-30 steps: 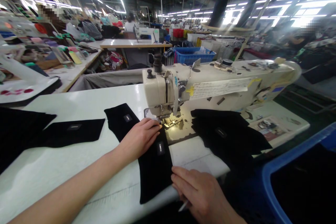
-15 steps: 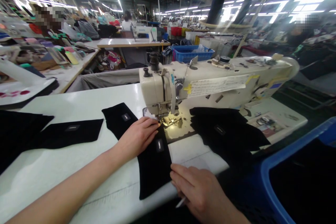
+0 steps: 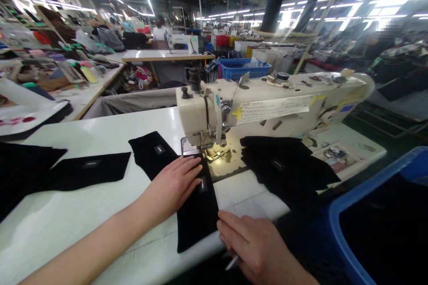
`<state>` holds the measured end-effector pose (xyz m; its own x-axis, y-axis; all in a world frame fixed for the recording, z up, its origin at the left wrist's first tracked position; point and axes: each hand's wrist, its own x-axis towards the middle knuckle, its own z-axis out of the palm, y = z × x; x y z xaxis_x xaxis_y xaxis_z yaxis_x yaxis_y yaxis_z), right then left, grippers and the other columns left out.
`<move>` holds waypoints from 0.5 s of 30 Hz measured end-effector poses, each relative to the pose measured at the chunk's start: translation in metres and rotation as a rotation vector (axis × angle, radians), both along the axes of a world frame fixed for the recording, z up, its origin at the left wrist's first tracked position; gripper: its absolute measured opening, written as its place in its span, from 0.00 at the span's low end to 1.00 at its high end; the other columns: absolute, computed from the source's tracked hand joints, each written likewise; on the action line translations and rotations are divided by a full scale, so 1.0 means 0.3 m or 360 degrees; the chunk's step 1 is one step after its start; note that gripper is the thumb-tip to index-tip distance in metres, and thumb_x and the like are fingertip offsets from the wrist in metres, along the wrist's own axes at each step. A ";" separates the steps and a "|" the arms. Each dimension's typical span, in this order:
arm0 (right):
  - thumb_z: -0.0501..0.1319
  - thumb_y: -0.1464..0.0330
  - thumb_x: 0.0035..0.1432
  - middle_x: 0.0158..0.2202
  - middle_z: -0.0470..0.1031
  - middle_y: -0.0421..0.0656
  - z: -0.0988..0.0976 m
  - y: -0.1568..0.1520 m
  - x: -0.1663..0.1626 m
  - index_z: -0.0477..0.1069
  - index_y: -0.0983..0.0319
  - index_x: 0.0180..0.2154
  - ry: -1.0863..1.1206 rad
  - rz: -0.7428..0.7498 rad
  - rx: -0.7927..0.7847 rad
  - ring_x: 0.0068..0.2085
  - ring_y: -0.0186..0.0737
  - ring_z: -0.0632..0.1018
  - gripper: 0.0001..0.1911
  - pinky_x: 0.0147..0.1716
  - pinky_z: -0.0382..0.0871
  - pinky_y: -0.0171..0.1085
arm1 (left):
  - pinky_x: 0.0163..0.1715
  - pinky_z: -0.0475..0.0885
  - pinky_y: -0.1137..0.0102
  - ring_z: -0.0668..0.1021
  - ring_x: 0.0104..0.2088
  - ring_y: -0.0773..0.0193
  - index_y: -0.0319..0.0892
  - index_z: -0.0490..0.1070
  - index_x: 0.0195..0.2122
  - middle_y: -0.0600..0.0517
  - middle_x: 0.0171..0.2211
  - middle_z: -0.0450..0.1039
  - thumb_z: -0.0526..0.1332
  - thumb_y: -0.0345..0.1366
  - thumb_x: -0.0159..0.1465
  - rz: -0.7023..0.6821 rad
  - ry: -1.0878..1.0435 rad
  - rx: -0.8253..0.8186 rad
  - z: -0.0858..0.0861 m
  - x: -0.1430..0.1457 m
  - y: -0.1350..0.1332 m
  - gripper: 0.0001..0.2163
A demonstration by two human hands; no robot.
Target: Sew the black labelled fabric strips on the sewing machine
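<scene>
My left hand (image 3: 174, 182) lies flat, fingers stretched out, on a black fabric piece (image 3: 197, 213) with a small label, just in front of the presser foot (image 3: 214, 153) of a cream sewing machine (image 3: 267, 102). At the table's front edge my right hand (image 3: 257, 245) rests by the fabric's right side, fingers curled round a thin white tool (image 3: 232, 262).
Two more labelled black pieces (image 3: 152, 151) (image 3: 92, 167) lie to the left on the white table (image 3: 83, 213), a black stack (image 3: 284, 169) to the right of the needle. A blue bin (image 3: 368, 213) stands at the right. Other workbenches and a blue crate (image 3: 242, 69) fill the background.
My left hand has slid back a little from the presser foot, toward me along the fabric. The right hand has barely moved.
</scene>
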<state>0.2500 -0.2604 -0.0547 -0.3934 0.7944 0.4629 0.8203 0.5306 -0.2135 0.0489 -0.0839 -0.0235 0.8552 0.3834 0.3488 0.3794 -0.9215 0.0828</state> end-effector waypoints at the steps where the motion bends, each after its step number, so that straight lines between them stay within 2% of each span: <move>1: 0.51 0.74 0.70 0.52 0.80 0.50 0.002 0.001 -0.001 0.72 0.66 0.51 0.0000 -0.0003 -0.0002 0.33 0.40 0.81 0.15 0.25 0.69 0.39 | 0.57 0.74 0.50 0.78 0.54 0.49 0.39 0.76 0.54 0.42 0.54 0.77 0.53 0.36 0.72 -0.0036 -0.0013 -0.0017 0.004 -0.006 -0.040 0.15; 4: 0.50 0.74 0.70 0.52 0.80 0.49 0.006 0.005 -0.002 0.72 0.66 0.51 -0.0020 -0.0020 -0.0029 0.33 0.41 0.80 0.15 0.24 0.68 0.39 | 0.55 0.77 0.57 0.80 0.52 0.53 0.42 0.77 0.50 0.44 0.51 0.79 0.54 0.35 0.72 -0.0229 -0.0016 -0.0130 0.021 -0.028 -0.164 0.13; 7: 0.50 0.74 0.70 0.50 0.80 0.48 0.012 0.011 -0.006 0.72 0.65 0.50 -0.0023 -0.0032 -0.0097 0.33 0.41 0.80 0.15 0.25 0.67 0.39 | 0.50 0.81 0.61 0.80 0.53 0.51 0.40 0.76 0.53 0.44 0.53 0.79 0.54 0.29 0.69 -0.0378 0.0130 -0.0089 0.034 -0.050 -0.241 0.16; 11: 0.49 0.75 0.69 0.46 0.80 0.48 0.024 0.023 -0.011 0.73 0.65 0.48 0.0018 -0.0045 -0.0127 0.33 0.41 0.80 0.15 0.27 0.69 0.39 | 0.50 0.81 0.57 0.78 0.57 0.46 0.39 0.73 0.58 0.42 0.58 0.75 0.54 0.26 0.65 -0.0443 0.0248 0.0036 0.029 -0.069 -0.249 0.21; 15: 0.50 0.75 0.68 0.45 0.80 0.47 0.036 0.038 -0.015 0.72 0.64 0.47 0.0014 -0.0077 -0.0203 0.35 0.40 0.80 0.13 0.30 0.69 0.37 | 0.54 0.78 0.55 0.76 0.59 0.46 0.41 0.71 0.60 0.42 0.60 0.73 0.55 0.26 0.66 -0.0418 0.0220 -0.0008 0.015 -0.070 -0.223 0.21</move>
<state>0.2455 -0.2490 -0.0439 -0.3497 0.8650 0.3599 0.8420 0.4586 -0.2840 0.0280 -0.1508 -0.0191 0.9646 0.1445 0.2206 0.1363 -0.9893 0.0520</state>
